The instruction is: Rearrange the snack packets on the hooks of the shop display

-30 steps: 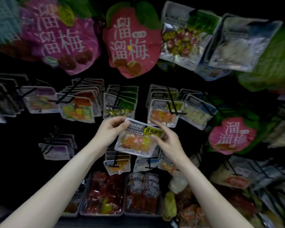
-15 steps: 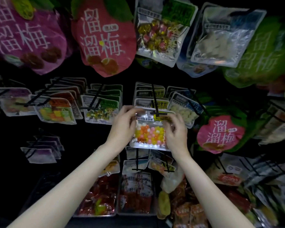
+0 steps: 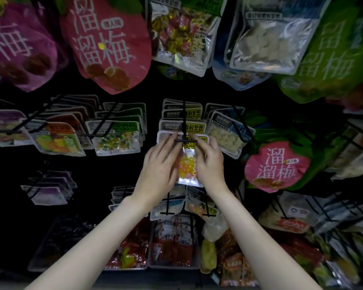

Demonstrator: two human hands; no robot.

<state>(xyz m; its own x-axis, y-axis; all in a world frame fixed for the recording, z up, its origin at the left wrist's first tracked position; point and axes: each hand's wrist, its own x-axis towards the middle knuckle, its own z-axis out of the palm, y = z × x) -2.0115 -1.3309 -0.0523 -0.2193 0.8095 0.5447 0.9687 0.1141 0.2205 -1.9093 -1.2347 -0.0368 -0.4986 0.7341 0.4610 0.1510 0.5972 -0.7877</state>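
In the head view, the left hand [image 3: 158, 170] and the right hand [image 3: 210, 164] hold a clear plastic packet of orange and yellow round candies [image 3: 187, 167] between them, their fingers curled on its two sides near the top edge. The packet sits at the tip of the black metal hook [image 3: 184, 130], in front of the same yellow-labelled packets [image 3: 181, 124]. The step seems to be hanging it; next, the hole must slide back along the hook.

The front packet [image 3: 187, 164] hangs on the middle hook [image 3: 184, 122], between both hands, before the packets behind [image 3: 182, 124].
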